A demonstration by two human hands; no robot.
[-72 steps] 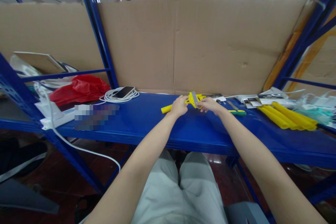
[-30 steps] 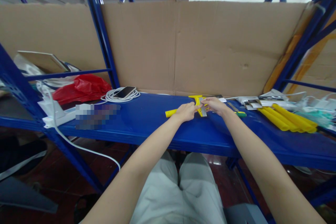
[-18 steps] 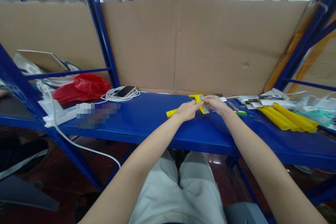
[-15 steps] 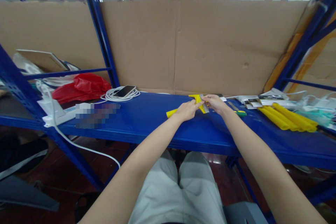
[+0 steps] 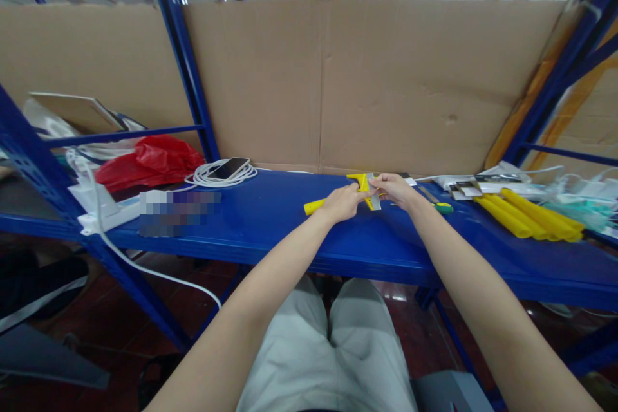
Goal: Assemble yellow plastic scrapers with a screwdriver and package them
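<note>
A yellow scraper (image 5: 315, 207) lies over the blue shelf, its handle end pointing left and its wide head to the right. My left hand (image 5: 342, 203) is closed round the scraper just behind the head, hiding the middle of it. Along the head's right edge stands a flat metal blade (image 5: 375, 201). The fingers of my right hand (image 5: 393, 189) pinch this blade from the right side. My left fingertips reach close to the blade; whether they touch it I cannot tell. A screwdriver with a green and yellow handle (image 5: 443, 208) rests to the right of my right hand.
Several yellow tubes (image 5: 528, 215) lie at the right, with small boxes (image 5: 466, 189) behind them. At the left are a phone (image 5: 230, 168) on a coiled white cable (image 5: 203, 175), a red plastic bag (image 5: 152, 161) and a white power strip (image 5: 113, 214). Cardboard (image 5: 386, 84) walls the back.
The blade has shifted slightly left, closer against the scraper's yellow head. Both hands keep nearly the same place.
</note>
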